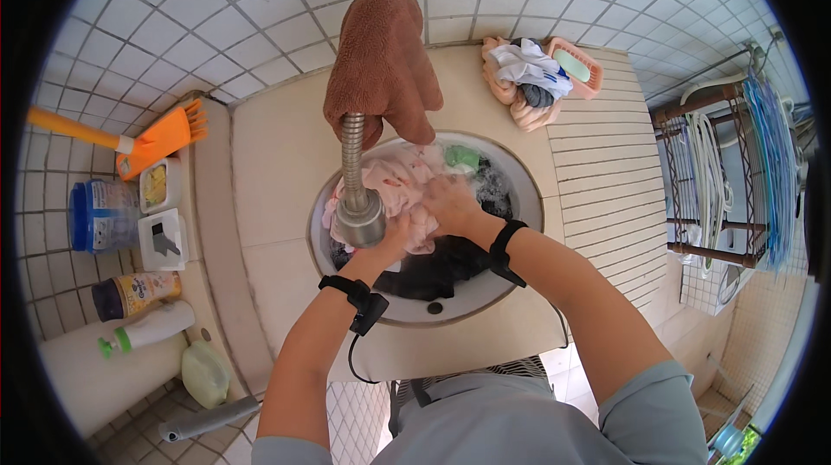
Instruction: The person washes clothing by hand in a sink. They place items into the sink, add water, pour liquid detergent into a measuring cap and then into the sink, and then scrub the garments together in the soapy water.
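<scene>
Inside the oval white basin (472, 303): red-flecked pink cloth (391, 181) is lying bunched, left of centre.
Left hand (399, 235): is touching its near edge.
Right hand (452, 204): is covering its right side; neither grip can be told.

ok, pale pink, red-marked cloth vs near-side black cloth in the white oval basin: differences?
Colour: the pale pink, red-marked cloth is light; the near-side black cloth is dark, no marks visible.
Contact: left hand and right hand are on the pink cloth; neither visibly touches the black.
Position: pink bunches around mid-basin; black lies nearer the person.
Shared: both lie in the white oval basin.
</scene>
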Motion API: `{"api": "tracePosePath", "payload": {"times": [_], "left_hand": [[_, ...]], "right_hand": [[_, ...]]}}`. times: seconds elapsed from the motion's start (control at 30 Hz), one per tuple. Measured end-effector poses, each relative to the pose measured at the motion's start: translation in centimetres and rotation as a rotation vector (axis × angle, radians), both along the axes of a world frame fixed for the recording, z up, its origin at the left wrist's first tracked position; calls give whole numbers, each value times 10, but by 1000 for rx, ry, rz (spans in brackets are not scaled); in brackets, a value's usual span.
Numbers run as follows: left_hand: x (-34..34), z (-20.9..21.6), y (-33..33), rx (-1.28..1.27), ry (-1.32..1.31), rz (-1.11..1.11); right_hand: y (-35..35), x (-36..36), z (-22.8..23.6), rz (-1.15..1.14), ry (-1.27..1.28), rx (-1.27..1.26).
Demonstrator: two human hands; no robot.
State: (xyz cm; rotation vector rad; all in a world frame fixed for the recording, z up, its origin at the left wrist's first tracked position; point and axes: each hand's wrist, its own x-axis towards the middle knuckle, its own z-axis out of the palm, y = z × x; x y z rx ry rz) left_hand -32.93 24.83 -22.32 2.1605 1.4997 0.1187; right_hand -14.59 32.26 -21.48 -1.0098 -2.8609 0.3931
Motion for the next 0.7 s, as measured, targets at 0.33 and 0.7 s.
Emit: {"api": "tracePosePath", "payload": {"times": [0.33, 0.7], "left_hand": [[4, 25, -17, 175, 341, 70], [-40, 44, 20, 553, 55, 189]], "right_hand": [[17, -11, 49, -211, -163, -115], [24, -20, 35, -366, -177, -218]]}}
